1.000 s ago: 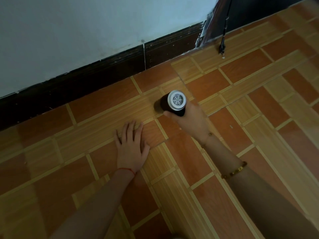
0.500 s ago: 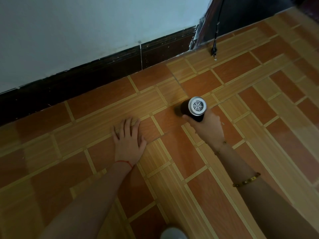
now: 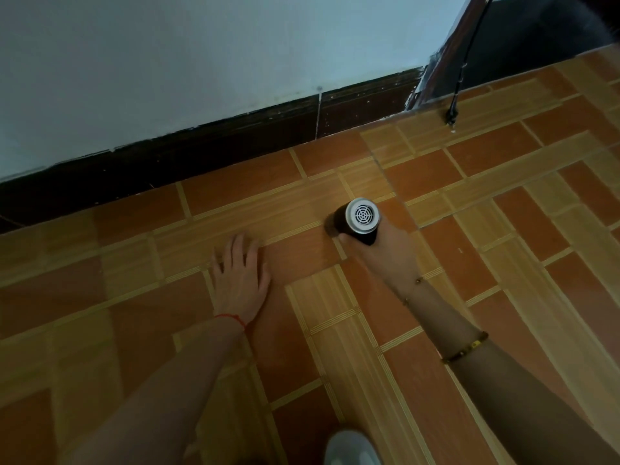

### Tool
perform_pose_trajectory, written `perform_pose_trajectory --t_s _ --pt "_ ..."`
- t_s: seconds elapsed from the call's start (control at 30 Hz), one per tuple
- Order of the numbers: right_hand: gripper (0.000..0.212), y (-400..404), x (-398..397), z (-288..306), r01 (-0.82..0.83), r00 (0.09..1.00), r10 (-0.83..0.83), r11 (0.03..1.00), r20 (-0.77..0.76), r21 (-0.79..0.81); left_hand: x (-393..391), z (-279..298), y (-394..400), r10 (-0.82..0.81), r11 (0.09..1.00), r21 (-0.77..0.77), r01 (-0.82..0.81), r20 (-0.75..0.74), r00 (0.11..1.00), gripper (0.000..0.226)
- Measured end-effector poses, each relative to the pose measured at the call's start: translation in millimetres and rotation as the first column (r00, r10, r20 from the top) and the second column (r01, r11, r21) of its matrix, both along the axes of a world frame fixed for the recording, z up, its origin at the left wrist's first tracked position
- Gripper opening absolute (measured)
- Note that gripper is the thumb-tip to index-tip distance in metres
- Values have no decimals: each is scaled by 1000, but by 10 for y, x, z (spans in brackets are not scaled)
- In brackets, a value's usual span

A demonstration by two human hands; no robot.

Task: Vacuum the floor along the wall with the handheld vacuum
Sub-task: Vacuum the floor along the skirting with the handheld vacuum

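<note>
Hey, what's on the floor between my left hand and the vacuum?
Nothing. In the head view, only bare tiled floor separates the flat left hand from the handheld vacuum gripped by the right hand.

Bare tiled floor (image 3: 503,229) lies open across the frame's right and centre, bounded above by the dark skirting (image 3: 235,142) and a dangling cable (image 3: 453,109) at upper right.

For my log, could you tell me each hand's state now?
Left hand: open, flat on the floor.
Right hand: closed on the vacuum.
</note>
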State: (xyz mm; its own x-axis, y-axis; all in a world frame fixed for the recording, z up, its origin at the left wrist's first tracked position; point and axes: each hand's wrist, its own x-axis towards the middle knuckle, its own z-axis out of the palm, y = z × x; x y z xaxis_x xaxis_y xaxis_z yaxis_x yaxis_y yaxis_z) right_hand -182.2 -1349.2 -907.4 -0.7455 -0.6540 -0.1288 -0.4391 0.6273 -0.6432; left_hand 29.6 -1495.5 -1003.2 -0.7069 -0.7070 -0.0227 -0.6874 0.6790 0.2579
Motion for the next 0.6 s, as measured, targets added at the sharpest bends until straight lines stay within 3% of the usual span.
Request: perform_pose_trajectory --t_s 0.2,0.47,0.6 --pt "66 -462 156 6 -55 998 55 998 18 -12 469 -32 -153 153 988 -24 -152 13 988 57" --pt "70 -674 909 -101 -354 919 365 930 152 -93 777 -137 -146 316 948 36 -316 -1 949 61" --pt "70 -728 841 -107 -313 937 321 947 136 -72 781 -155 -129 327 945 32 -327 -22 945 59"
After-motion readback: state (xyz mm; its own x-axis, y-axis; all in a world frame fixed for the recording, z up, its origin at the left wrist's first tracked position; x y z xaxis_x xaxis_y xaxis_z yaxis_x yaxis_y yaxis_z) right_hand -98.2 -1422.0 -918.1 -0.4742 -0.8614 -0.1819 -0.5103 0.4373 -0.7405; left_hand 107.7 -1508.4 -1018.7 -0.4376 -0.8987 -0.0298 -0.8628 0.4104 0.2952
